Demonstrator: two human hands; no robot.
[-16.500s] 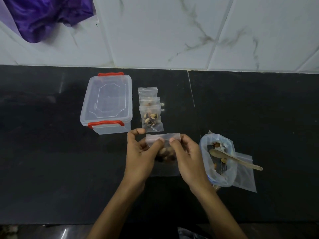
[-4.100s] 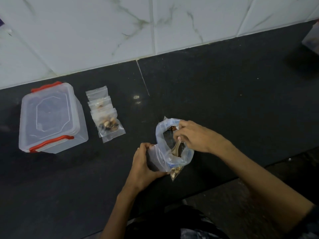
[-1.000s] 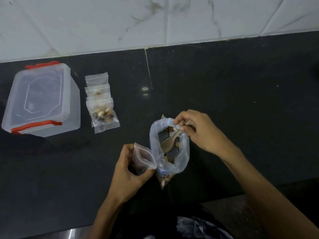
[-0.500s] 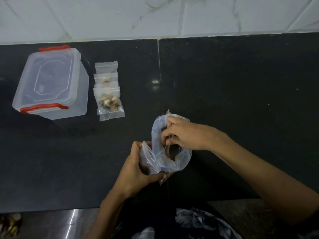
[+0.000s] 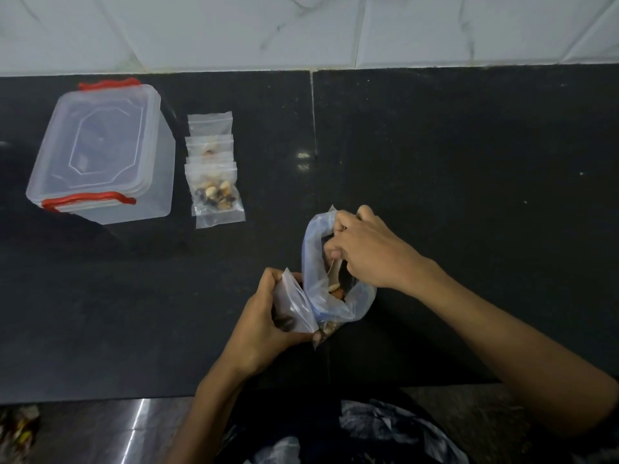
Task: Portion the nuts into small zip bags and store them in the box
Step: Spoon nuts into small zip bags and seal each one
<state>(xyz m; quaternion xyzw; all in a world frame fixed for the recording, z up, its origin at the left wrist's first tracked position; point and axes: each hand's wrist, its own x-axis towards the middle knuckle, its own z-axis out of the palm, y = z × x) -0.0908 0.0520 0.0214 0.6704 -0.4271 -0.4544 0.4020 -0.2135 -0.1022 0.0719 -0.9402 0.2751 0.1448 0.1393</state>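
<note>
No text, label, brand, number or sign can be read anywhere in the head view. The clear box (image 5: 100, 152) with red clips carries only a moulded outline on its lid, without lettering. The small zip bags (image 5: 214, 172) beside it and the large nut bag (image 5: 335, 296) are plain, unprinted plastic.
</note>
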